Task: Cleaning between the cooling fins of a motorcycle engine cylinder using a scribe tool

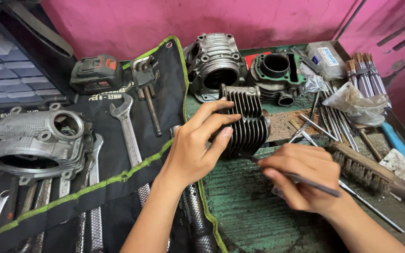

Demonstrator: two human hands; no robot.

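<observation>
Centre frame: left hand (198, 145), fingers clamped on finned engine cylinder (245, 119) standing on green worktop (254, 215). Right hand (301, 175), fingers pinching thin metal tool (305, 180), tip blurred against fins. Two more cylinders upper centre, one engine casing (38, 140) left. Wire brush (366, 171) right, partly cut off.

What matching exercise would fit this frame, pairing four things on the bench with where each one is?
Things:
1. finned cylinder
2. thin metal tool
3. wire brush
4. open-end wrench

Places:
A. lying on the black tool roll
B. pinched in the right hand
C. steadied by the left hand
D. lying on the green bench top, right of both hands

Pairs: 1-C, 2-B, 3-D, 4-A
</observation>
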